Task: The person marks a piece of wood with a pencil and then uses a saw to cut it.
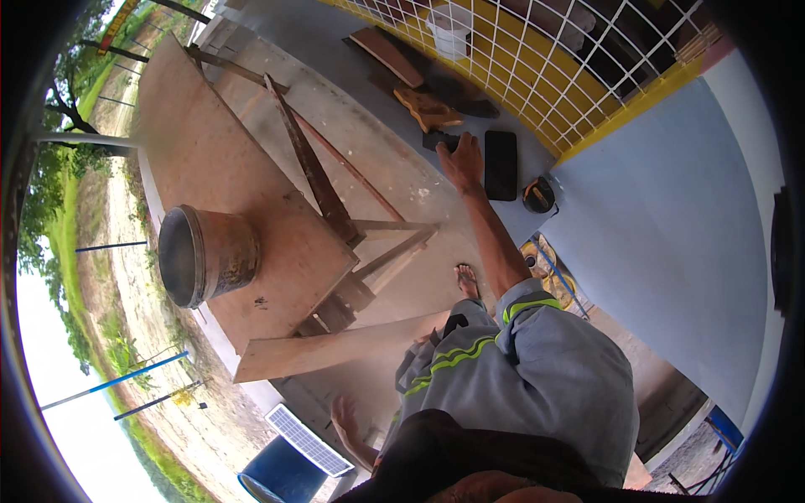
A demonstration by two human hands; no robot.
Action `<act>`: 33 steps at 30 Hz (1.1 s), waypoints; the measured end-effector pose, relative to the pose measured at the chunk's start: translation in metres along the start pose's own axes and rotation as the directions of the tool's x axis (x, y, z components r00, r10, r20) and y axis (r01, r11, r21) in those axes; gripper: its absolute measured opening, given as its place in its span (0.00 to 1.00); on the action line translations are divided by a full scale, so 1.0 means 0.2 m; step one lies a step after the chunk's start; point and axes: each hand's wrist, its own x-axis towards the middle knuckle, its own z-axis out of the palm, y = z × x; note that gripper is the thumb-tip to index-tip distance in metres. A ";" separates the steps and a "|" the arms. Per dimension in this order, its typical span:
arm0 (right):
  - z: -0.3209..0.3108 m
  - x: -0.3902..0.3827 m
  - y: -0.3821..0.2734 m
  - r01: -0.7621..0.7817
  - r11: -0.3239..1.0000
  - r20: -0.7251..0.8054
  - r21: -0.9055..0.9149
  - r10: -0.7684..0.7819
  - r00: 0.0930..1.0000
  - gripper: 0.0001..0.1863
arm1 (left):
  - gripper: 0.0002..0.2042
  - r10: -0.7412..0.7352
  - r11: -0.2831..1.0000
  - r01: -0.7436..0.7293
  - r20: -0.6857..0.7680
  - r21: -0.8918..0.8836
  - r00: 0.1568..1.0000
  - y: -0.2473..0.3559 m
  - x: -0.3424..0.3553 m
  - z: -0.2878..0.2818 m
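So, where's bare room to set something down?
The plywood tabletop is bare from the bucket to its far end, and rightward to its edge. The grey ledge is crowded around the right hand: dark block, brown wooden piece, black slab, tape measure.

A grey ledge [528, 159] carries a black slab [501, 166], tape measure [538, 195] and wooden pieces [422, 106] — the board-topped table [293, 239], a bucket [228, 254].

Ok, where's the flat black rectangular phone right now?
In the head view, the phone lies upper right of centre on the blue-grey ledge, between the person's right hand and the rounded black tape measure.
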 end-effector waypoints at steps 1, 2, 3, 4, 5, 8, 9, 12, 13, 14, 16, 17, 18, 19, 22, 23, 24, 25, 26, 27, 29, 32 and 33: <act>0.00 -0.03 0.03 -0.005 1.000 -0.003 0.002 0.005 1.000 0.23 | 0.24 0.003 1.000 -0.003 0.001 0.006 1.000 -0.02 0.04 0.02; 0.00 -0.07 0.06 0.004 1.000 0.060 0.031 -0.006 0.998 0.23 | 0.24 0.014 1.000 -0.013 0.037 -0.023 0.999 -0.03 0.09 0.03; 0.00 -0.11 0.10 0.014 0.998 0.119 0.057 -0.021 0.993 0.22 | 0.24 0.026 0.998 -0.022 0.077 -0.055 0.997 -0.04 0.12 0.05; 0.00 -0.15 0.12 0.013 0.998 0.116 0.058 -0.019 0.993 0.22 | 0.24 0.029 0.998 -0.024 0.078 -0.054 0.997 -0.02 0.14 0.09; -0.01 -0.21 0.13 0.012 0.989 0.119 0.146 -0.029 0.992 0.22 | 0.25 0.042 0.999 -0.045 0.147 0.016 0.988 0.01 0.18 0.14; -0.11 -0.37 0.11 -0.045 0.938 0.219 0.344 -0.033 0.975 0.22 | 0.26 0.080 0.984 -0.127 0.327 0.126 0.942 0.39 0.15 0.49; -0.16 -0.44 0.07 -0.117 0.884 0.319 0.454 -0.039 0.947 0.22 | 0.26 0.115 0.986 -0.152 0.387 0.065 0.915 0.52 0.14 0.60; -0.34 -0.69 -0.05 -0.215 0.717 0.478 0.663 -0.185 0.859 0.25 | 0.25 0.339 0.940 -0.276 0.476 -0.199 0.812 0.97 0.10 0.95; -0.41 -0.78 -0.11 -0.091 0.746 0.486 0.660 -0.331 0.809 0.26 | 0.25 0.345 0.938 -0.279 0.462 -0.207 0.817 1.09 0.05 1.03; -0.44 -0.88 -0.15 0.008 0.695 0.459 0.719 -0.484 0.745 0.27 | 0.25 0.446 0.852 -0.257 0.373 -0.457 0.814 1.20 0.00 1.11; -0.55 -0.98 -0.25 0.083 0.631 0.482 0.771 -0.664 0.572 0.30 | 0.26 0.526 0.697 -0.239 0.256 -0.676 0.811 1.26 -0.01 1.13; -0.57 -1.00 -0.28 0.175 0.570 0.404 0.803 -0.736 0.543 0.31 | 0.24 0.546 0.772 -0.373 0.237 -0.515 0.804 1.28 0.02 1.12; -0.61 -0.97 -0.30 0.182 0.563 0.398 0.806 -0.743 0.537 0.31 | 0.22 0.567 0.808 -0.488 0.209 -0.330 0.797 1.29 0.03 1.10; -0.65 -0.94 -0.30 0.292 0.549 0.384 0.783 -0.796 0.467 0.30 | 0.22 0.570 0.806 -0.492 0.207 -0.329 0.795 1.29 0.02 1.08; -0.54 -0.74 -0.13 0.439 0.700 0.277 0.563 -0.660 0.698 0.30 | 0.23 0.525 0.704 -0.341 0.133 -0.622 0.840 1.30 -0.08 0.99; -0.44 -0.56 0.02 0.452 0.835 0.110 0.314 -0.504 0.856 0.31 | 0.26 0.541 0.706 -0.335 0.171 -0.624 0.823 1.31 -0.07 0.99; -0.34 -0.41 0.16 0.334 0.943 -0.057 0.001 -0.333 0.941 0.33 | 0.26 0.540 0.706 -0.330 0.174 -0.626 0.823 1.29 -0.08 0.96; -0.28 -0.29 0.26 0.107 0.955 -0.164 -0.277 -0.157 0.974 0.37 | 0.27 0.518 0.714 -0.291 0.201 -0.637 0.831 1.26 -0.08 0.93; -0.23 -0.16 0.38 -0.038 0.946 -0.205 -0.322 -0.031 0.978 0.41 | 0.28 0.506 0.727 -0.262 0.238 -0.635 0.829 1.27 -0.08 0.92; -0.18 -0.10 0.47 -0.170 0.915 -0.237 -0.367 0.085 0.968 0.45 | 0.30 0.535 0.717 -0.257 0.276 -0.648 0.798 1.23 -0.07 0.91; -0.09 -0.06 0.47 -0.219 0.901 -0.205 -0.374 0.150 0.967 0.48 | 0.31 0.520 0.713 -0.235 0.272 -0.661 0.810 1.11 -0.09 0.86; -0.06 -0.04 0.47 -0.279 0.881 -0.173 -0.383 0.228 0.958 0.52 | 0.33 0.480 0.689 -0.172 0.265 -0.704 0.836 1.01 -0.11 0.86; -0.06 -0.04 0.48 -0.295 0.876 -0.165 -0.382 0.249 0.954 0.53 | 0.33 0.467 0.674 -0.133 0.280 -0.726 0.839 1.01 -0.13 0.87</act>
